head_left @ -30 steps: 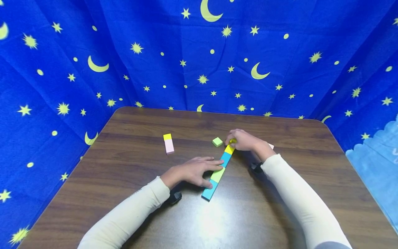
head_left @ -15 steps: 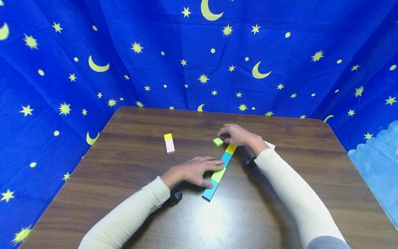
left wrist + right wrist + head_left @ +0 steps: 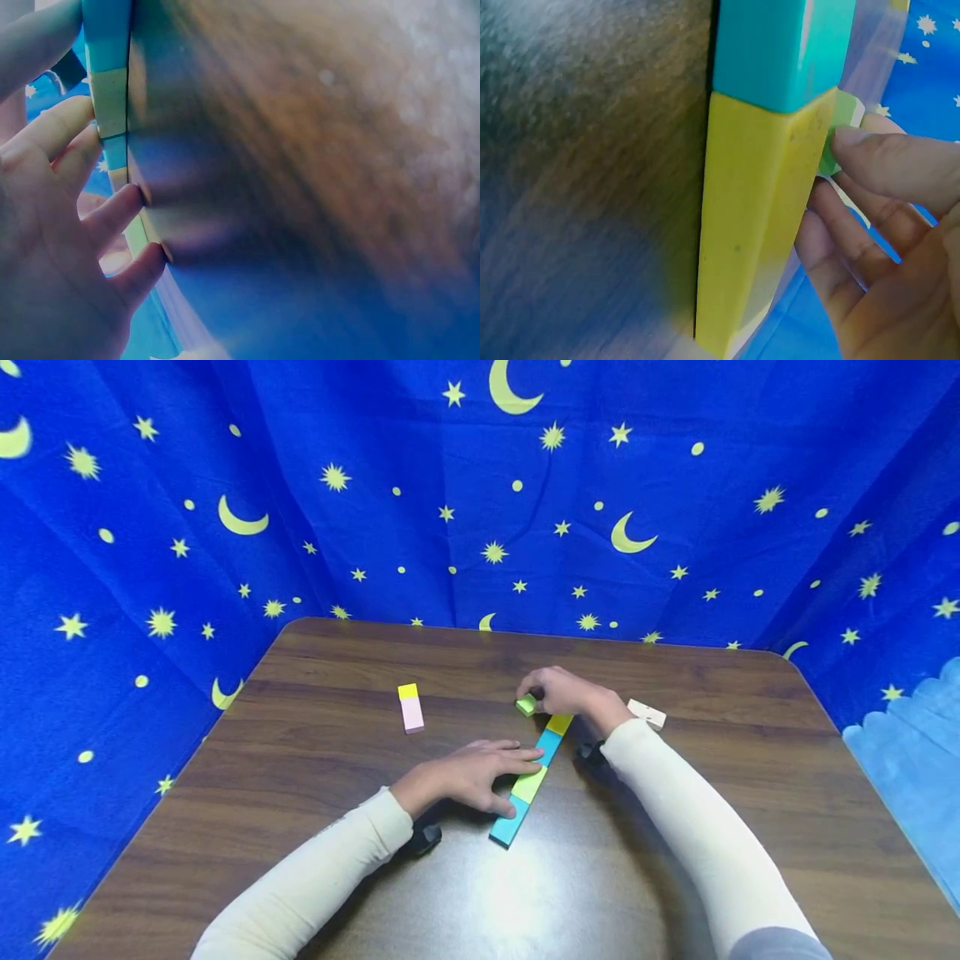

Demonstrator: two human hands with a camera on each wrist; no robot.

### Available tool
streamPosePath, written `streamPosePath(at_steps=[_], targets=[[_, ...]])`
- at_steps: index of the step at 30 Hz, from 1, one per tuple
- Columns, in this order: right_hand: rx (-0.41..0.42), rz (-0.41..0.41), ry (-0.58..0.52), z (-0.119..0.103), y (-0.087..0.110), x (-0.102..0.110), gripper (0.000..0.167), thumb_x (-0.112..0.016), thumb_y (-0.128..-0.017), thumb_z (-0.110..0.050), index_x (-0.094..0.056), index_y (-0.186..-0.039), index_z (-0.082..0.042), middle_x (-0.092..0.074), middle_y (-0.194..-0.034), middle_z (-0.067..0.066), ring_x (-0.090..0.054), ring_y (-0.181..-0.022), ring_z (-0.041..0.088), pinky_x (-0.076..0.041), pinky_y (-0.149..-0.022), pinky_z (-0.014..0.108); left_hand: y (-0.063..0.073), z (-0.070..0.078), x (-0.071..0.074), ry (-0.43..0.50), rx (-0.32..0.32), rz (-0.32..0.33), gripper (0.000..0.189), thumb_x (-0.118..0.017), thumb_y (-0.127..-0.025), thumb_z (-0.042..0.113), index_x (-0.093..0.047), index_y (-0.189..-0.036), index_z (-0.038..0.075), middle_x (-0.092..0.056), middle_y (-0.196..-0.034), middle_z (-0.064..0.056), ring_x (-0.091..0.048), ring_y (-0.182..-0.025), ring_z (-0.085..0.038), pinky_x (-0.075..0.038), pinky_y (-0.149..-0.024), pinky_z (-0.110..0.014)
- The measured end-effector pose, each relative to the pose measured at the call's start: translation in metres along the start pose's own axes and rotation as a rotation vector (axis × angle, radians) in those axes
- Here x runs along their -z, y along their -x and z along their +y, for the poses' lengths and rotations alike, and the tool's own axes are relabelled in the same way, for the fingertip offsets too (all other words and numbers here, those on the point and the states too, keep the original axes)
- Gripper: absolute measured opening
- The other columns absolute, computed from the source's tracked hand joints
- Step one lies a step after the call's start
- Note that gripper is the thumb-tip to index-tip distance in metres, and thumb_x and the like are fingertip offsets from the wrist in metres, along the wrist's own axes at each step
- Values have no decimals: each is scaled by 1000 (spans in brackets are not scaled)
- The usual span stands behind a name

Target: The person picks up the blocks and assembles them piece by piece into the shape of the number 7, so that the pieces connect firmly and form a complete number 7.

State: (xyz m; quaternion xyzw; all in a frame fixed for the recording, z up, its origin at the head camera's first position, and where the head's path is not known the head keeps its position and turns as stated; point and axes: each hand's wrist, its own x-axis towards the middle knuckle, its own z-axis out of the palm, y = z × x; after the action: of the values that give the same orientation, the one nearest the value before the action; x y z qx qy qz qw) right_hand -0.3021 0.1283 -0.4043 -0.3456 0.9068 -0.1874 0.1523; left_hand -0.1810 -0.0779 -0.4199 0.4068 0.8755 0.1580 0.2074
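Observation:
A row of blocks runs diagonally across the table: a blue block (image 3: 508, 828) in front, then a light green block (image 3: 529, 786), a second blue block (image 3: 551, 743) and a yellow block (image 3: 560, 724) at the far end. My left hand (image 3: 474, 774) rests along the row's left side, fingers and thumb spread and touching it. Beyond the yellow end, my right hand (image 3: 567, 691) pinches a small green block (image 3: 527, 706) between thumb and fingers. In the right wrist view, the thumb lies against this green block (image 3: 846, 120), partly hidden behind the yellow block (image 3: 754, 210).
To the left lie a pink block (image 3: 412, 716) and a small yellow block (image 3: 407, 692), end to end. A white block (image 3: 647, 714) lies right of my right wrist. A blue star-patterned curtain (image 3: 420, 485) hangs behind the wooden table (image 3: 315, 727).
My right hand has moved left from the row's yellow far end to the small green block and now pinches it. More of the white block shows. My left hand stays in place.

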Motion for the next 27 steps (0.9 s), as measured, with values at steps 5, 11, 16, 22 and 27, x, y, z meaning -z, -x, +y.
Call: streamPosePath(at_steps=[5, 11, 16, 22, 27], targets=[[-20, -4, -5, -2, 0, 0, 31, -64, -89, 3, -71, -117, -10, -67, -127, 12, -61, -118, 29, -52, -101, 45, 0, 0, 1, 6, 2, -1, 72, -69, -90, 42, -38, -153, 28, -20, -166, 14, -18, -155, -28, -17, -125, -55], [-17, -2, 13, -3, -1, -3, 31, -68, -88, -1, -70, -117, -10, -67, -125, 12, -63, -113, 28, -53, -98, 43, -1, -1, 0, -9, 6, -2, 73, -69, -90, 43, -37, -154, 29, -19, -166, 15, -18, -155, -28, -17, -125, -55], [7, 16, 18, -3, -2, -5, 30, -68, -90, -2, -69, -119, -9, -68, -124, 11, -64, -109, 27, -55, -95, 42, 0, -1, -1, -1, 14, -6, 72, -69, -90, 43, -37, -153, 29, -19, -166, 15, -18, -156, -27, -17, -125, -56], [79, 31, 73, -3, -2, -6, 31, -63, -94, -5, -68, -124, -10, -66, -131, 12, -61, -121, 33, -51, -103, 48, -1, -1, -2, 0, 16, -5, 73, -69, -90, 44, -37, -154, 29, -19, -166, 16, -18, -156, -27, -17, -125, -56], [82, 8, 147, -5, -3, -5, 30, -62, -94, -3, -71, -122, -10, -66, -133, 13, -49, -136, 40, -41, -114, 53, -1, 0, 0, -4, 18, -11, 73, -69, -90, 44, -36, -154, 29, -18, -166, 15, -17, -156, -28, -17, -125, -57]])
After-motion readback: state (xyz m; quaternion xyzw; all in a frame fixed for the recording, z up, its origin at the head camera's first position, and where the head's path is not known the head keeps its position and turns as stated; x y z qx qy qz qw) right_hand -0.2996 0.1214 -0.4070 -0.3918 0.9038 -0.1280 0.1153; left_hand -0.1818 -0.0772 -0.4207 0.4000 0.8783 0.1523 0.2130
